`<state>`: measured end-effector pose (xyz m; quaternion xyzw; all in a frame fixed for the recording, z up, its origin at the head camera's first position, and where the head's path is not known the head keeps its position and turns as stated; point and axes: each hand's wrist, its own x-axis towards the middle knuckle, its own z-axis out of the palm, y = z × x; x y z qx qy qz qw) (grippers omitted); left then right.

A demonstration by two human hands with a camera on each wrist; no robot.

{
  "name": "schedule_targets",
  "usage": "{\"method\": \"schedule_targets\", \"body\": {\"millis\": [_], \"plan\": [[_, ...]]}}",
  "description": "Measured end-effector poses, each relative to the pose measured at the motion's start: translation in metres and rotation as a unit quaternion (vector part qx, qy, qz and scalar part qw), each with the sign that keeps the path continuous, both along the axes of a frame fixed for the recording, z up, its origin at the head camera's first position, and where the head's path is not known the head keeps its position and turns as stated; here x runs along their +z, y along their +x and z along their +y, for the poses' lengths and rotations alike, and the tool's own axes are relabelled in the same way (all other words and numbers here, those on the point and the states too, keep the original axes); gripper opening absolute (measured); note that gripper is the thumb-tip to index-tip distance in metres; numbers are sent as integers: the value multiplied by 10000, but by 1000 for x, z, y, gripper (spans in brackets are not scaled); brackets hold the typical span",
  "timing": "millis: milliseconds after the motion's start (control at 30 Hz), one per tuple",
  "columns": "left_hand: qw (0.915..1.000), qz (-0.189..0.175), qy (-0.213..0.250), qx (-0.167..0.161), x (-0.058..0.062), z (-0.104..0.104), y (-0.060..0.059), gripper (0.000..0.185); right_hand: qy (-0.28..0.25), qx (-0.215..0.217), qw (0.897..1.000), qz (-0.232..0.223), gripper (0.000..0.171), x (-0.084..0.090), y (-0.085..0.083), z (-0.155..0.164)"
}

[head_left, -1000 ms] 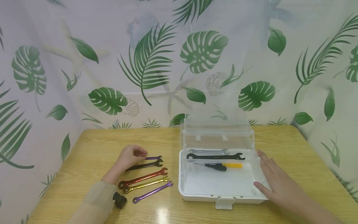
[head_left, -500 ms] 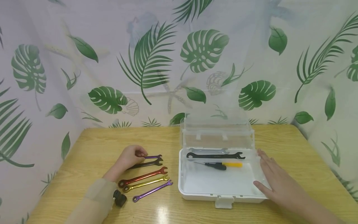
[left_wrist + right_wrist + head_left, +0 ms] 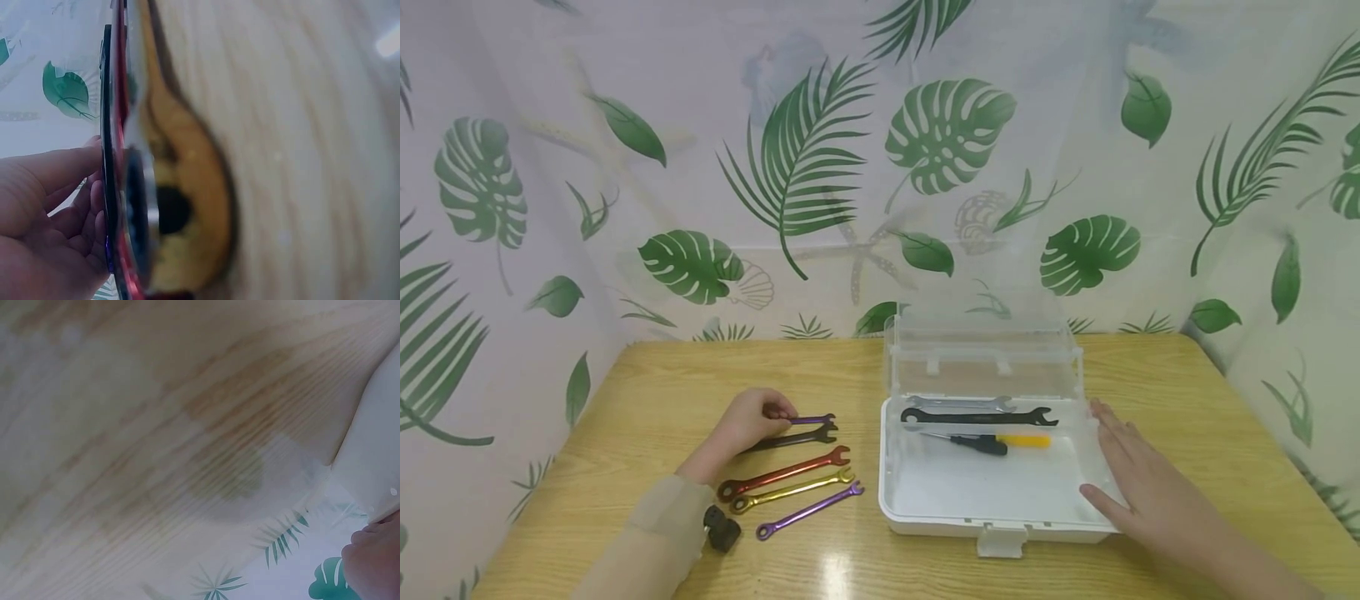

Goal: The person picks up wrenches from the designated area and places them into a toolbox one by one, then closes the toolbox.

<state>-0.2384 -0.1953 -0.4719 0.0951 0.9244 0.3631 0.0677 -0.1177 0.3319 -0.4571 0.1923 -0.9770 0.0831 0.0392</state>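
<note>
Landmark: white box (image 3: 925, 521), open, on the wooden table (image 3: 655, 383).
Right hand (image 3: 1138, 487): nearest to the camera, lying flat against the box's right wall, fingers straight and spread, thumb at the front right corner; it grips nothing.
Purple wrench, near (image 3: 808, 513): left of the box, nearest of 5 wrenches laid in a row.
Gold wrench (image 3: 792, 493): just behind the near purple one.
Red wrench (image 3: 782, 475): next behind the gold one.
Black wrench (image 3: 792, 441): behind the red one, its handle end under the left hand.
Left hand (image 3: 747, 419): left of the box, fingers curled, pinching the handle end of the far purple wrench (image 3: 811, 420), which lies on the table at the back of the row.
Box contents: screwdriver (image 3: 988, 442) with yellow handle; behind it 1 black spanner (image 3: 977, 417); behind that 1 silver spanner (image 3: 958, 403).
Lid (image 3: 985, 354): clear, standing upright at the box's rear edge.
Leaf-print curtain (image 3: 790, 158): behind the table.
</note>
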Motion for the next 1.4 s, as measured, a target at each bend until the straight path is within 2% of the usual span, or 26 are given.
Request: {"method": "schedule_targets", "body": {"millis": [300, 500, 733, 1133, 1400], "plan": [[9999, -15, -67, -140, -1, 2, 1, 6, 23, -13, 10000, -26, 89, 0, 1, -1], [10000, -20, -66, -71, -1, 2, 1, 5, 9, 6, 10000, -50, 89, 0, -1, 0], [9999, 14, 79, 82, -1, 0, 1, 6, 29, 82, 9998, 163, 87, -3, 1, 0], [9990, 189, -376, 136, 1, 2, -1, 7, -36, -15, 10000, -24, 90, 1, 2, -2], [9996, 182, -40, 231, 1, 3, 0, 11, -5, 14, 10000, 49, 88, 3, 3, -2]]}}
